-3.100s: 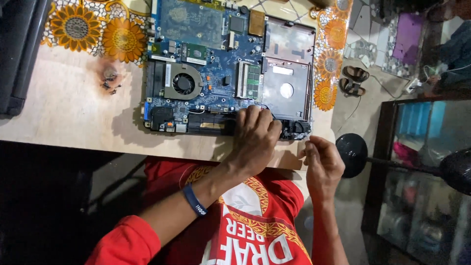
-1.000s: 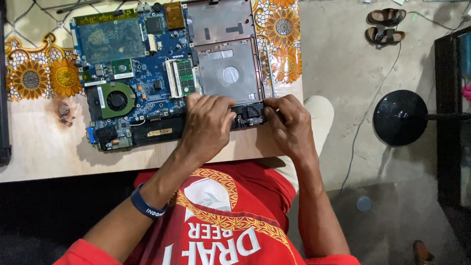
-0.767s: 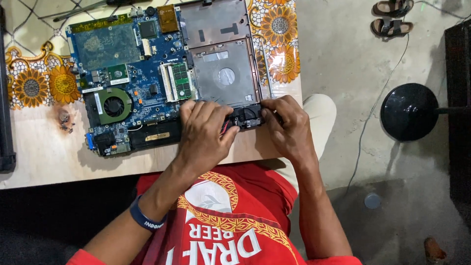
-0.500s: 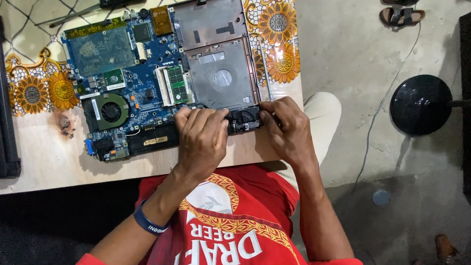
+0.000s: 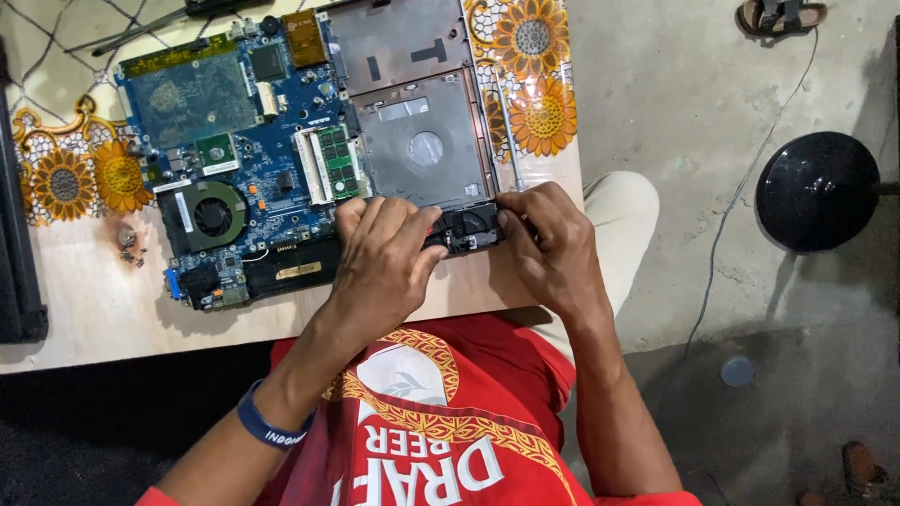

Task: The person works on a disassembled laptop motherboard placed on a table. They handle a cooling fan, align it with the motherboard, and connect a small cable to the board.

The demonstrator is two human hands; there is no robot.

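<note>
Bare table [image 5: 103, 314] left free; screws [image 5: 128, 244] near fan [image 5: 212, 215].

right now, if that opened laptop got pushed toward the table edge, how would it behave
The laptop would probably slide as one stiff slab, since board and frame lie flat on the table. It looks fragile: bare chips and the fan are exposed. The small black part between both hands might shift loose.

Pale wooden table [image 5: 103, 314] carries a sunflower-print cloth [image 5: 534, 84] far, opened laptop chassis [image 5: 309, 141] centre, loose screws [image 5: 129, 244] left.
</note>
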